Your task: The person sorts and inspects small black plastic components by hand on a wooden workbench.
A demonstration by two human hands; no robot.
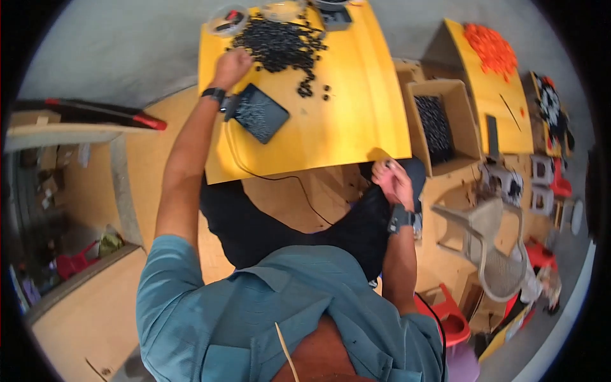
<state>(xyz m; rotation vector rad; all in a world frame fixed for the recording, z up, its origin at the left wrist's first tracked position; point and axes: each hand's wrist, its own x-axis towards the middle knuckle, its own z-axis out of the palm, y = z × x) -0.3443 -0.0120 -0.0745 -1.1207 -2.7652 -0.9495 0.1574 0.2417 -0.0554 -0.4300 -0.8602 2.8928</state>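
A loose heap of small black parts covers the far left of the yellow table. At the heap's near left edge, my left hand has its fingers curled; whatever they hold is hidden. Just nearer to me lies a dark square tray with many thin, greyish pin-like pieces on it. My right hand is above my right thigh, off the table's near right corner. Its thumb and fingers pinch a small dark piece, too small to name.
An open cardboard box of small dark pieces stands right of the table. Tubs, one a clear tub, line the far edge. A cable hangs off the near edge. Farther right are orange pieces and a grey plastic chair.
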